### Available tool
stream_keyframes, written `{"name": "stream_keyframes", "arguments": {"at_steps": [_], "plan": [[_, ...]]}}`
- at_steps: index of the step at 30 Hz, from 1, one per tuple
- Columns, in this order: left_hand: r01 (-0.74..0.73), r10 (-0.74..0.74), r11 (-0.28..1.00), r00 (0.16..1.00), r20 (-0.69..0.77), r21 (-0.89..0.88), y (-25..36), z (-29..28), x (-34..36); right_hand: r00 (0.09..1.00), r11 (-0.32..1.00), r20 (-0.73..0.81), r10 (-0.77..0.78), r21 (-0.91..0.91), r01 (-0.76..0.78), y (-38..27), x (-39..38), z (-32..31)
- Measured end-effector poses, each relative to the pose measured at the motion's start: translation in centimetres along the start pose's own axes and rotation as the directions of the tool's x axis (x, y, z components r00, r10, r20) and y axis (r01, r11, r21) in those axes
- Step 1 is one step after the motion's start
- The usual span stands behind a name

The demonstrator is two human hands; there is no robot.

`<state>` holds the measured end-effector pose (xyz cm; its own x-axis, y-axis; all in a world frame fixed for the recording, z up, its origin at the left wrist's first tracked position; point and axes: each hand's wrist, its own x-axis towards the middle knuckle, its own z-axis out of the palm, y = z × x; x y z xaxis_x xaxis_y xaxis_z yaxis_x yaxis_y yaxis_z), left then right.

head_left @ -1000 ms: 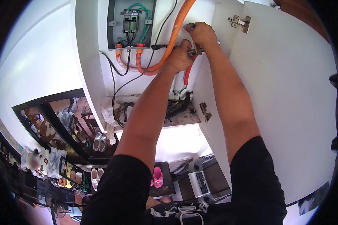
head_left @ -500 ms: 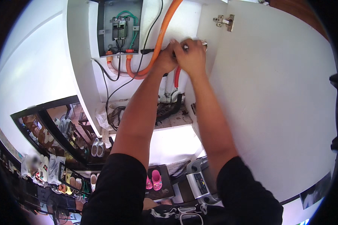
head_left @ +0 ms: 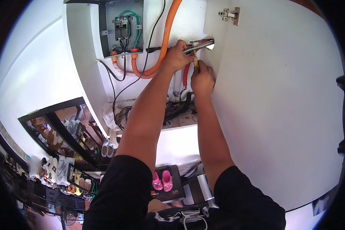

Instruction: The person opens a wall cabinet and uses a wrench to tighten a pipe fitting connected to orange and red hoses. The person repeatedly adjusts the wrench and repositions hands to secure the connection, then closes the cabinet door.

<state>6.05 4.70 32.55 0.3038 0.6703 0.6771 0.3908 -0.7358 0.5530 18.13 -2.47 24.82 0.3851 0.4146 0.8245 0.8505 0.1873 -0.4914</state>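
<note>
My left hand [head_left: 177,57] is closed round a thick grey cable [head_left: 200,47] that runs to a hole [head_left: 210,46] in the cabinet's right side, with thinner dark wires beside it. My right hand [head_left: 202,79] is just below, closed on the yellow handle [head_left: 196,63] of a tool whose upper part crosses the cable near my left fingertips; what kind of tool is unclear. A red sleeved cable [head_left: 185,78] hangs behind the hands.
An open breaker box [head_left: 125,44] with orange conduits [head_left: 167,32] is at upper left. The white door [head_left: 280,96] fills the right. Tangled cables [head_left: 124,113] lie on the bottom shelf [head_left: 180,120]. Below are shoes [head_left: 166,181] and a grey machine [head_left: 204,186].
My right hand has come down from above the cable to below it, turning over. My left hand has shifted slightly left, and the grey cable is more exposed.
</note>
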Motion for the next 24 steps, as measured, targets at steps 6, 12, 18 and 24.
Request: {"name": "stream_keyframes", "arguments": {"at_steps": [6,12,18,24], "plan": [[0.067,-0.058,0.967,0.997,-0.045,0.245,1.3,0.4,0.6,0.999,1.000,0.044,0.018,-0.020,-0.017,1.5,0.8,5.6],[0.086,-0.073,0.950,0.996,-0.055,0.300,1.6,0.9,0.7,0.993,0.972,-0.029,-0.118,0.199,0.122,3.0,2.2,7.5],[-0.005,-0.002,0.992,0.999,0.051,0.124,0.5,-0.7,0.5,0.994,0.999,0.112,0.017,0.034,-0.021,2.1,1.2,3.8],[-0.006,0.002,0.995,0.999,0.040,0.103,0.0,-0.8,0.6,0.995,0.982,0.092,0.037,0.179,-0.053,1.8,0.6,1.7]]}}
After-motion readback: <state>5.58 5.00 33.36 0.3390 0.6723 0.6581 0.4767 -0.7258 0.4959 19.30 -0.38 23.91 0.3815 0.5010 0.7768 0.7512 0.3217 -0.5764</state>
